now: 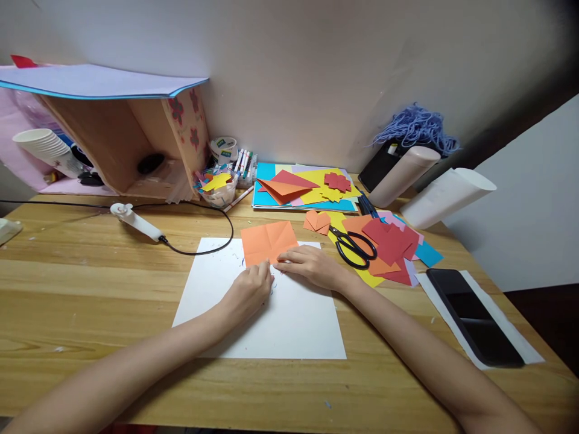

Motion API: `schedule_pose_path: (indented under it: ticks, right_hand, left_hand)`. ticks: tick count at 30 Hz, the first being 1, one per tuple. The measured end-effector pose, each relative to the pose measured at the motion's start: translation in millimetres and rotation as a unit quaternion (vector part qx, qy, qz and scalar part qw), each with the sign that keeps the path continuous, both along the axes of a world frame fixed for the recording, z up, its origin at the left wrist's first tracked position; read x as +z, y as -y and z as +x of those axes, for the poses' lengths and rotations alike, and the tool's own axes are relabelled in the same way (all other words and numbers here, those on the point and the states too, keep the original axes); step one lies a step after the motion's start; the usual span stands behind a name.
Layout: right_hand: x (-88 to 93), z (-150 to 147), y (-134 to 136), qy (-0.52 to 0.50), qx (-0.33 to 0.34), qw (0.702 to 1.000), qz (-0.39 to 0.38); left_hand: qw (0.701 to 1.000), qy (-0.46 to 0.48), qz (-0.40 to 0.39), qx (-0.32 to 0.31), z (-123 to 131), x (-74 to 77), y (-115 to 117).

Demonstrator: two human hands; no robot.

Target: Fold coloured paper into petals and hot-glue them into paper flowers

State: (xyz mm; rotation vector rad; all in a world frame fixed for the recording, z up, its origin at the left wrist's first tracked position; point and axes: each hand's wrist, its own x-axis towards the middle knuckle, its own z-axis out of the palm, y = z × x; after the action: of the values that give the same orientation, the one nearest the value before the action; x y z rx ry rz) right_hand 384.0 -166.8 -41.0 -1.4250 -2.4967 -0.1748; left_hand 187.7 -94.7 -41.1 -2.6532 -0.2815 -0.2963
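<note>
A creased orange sheet of paper [268, 240] lies over the top part of a white sheet [289, 328] on the wooden table. Its fold lines cross near the middle. My left hand [253, 287] is closed at the lower edge of the orange paper, fingers curled and pinching it. From the other side, my right hand [310, 265] grips the lower right edge, its fingers over the paper. A folded orange paper heart [316, 222] sits just beyond my right hand, next to black-handled scissors [355, 247].
Coloured paper scraps [391, 244] spread at the right, near a black phone [473, 316]. More paper [294, 187], a cup of scraps [219, 190] and markers [246, 163] stand behind. A white device [136, 223] with a black cable lies left, before a cardboard box [187, 123].
</note>
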Motion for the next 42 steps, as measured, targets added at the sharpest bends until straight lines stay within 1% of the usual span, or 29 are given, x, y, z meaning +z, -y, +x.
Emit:
schedule_pose_path:
  ticks: [6, 11, 15, 18, 20, 22, 24, 27, 29, 32, 35, 37, 38, 40, 42]
  right_hand:
    - [-2.7, 2, 1, -0.057, -0.028, 0.997, 0.043]
    - [0.9, 14, 6, -0.062, -0.029, 0.996, 0.056]
    - [1.2, 26, 8, -0.070, -0.045, 0.994, 0.069]
    - [-1.2, 33, 10, -0.085, -0.058, 0.992, 0.067]
    - [-3.8, 37, 11, -0.112, -0.076, 0.989, 0.059]
    - [-6.1, 40, 12, -0.151, -0.100, 0.982, 0.056]
    - [-6.9, 38, 12, -0.189, -0.125, 0.971, 0.071]
    - [-3.8, 28, 11, -0.219, -0.145, 0.961, 0.092]
    - [-0.7, 20, 9, -0.204, -0.131, 0.968, 0.061]
    - [1.2, 13, 5, -0.178, -0.105, 0.978, 0.014]
    - [-0.5, 15, 3, -0.198, -0.103, 0.974, 0.026]
    - [-1.4, 16, 5, -0.254, -0.105, 0.961, 0.040]
    - [-1.2, 16, 6, -0.292, -0.112, 0.949, 0.043]
    - [0.6, 12, 7, -0.374, -0.151, 0.914, 0.037]
    - [3.5, 6, 8, -0.454, -0.204, 0.867, 0.014]
  left_hand:
    - [1.000, -0.019, -0.022, -0.002, 0, -2.2, 0]
    - [0.998, -0.019, -0.052, 0.004, 0, -0.1, -4]
    - [0.997, -0.013, -0.080, 0.010, -1, 0.7, -6]
    - [0.995, 0.007, -0.100, 0.012, 1, -1.6, -7]
    - [0.993, 0.032, -0.113, 0.010, 3, -3.8, -9]
    - [0.990, 0.043, -0.135, 0.014, 4, -4.7, -13]
    - [0.983, 0.037, -0.176, 0.026, 4, -3.2, -20]
    - [0.971, 0.047, -0.232, 0.034, 5, 1.6, -30]
    - [0.968, 0.061, -0.244, 0.022, 5, 3.1, -35]
    - [0.970, 0.077, -0.230, -0.016, 5, 1.1, -38]
    - [0.971, 0.114, -0.204, -0.048, 4, -0.1, -39]
    - [0.965, 0.169, -0.191, -0.063, 2, 1.7, -39]
    - [0.958, 0.205, -0.187, -0.074, 0, 3.0, -39]
    - [0.937, 0.276, -0.188, -0.103, -3, 4.7, -38]
    - [0.914, 0.339, -0.186, -0.123, -5, 4.5, -37]
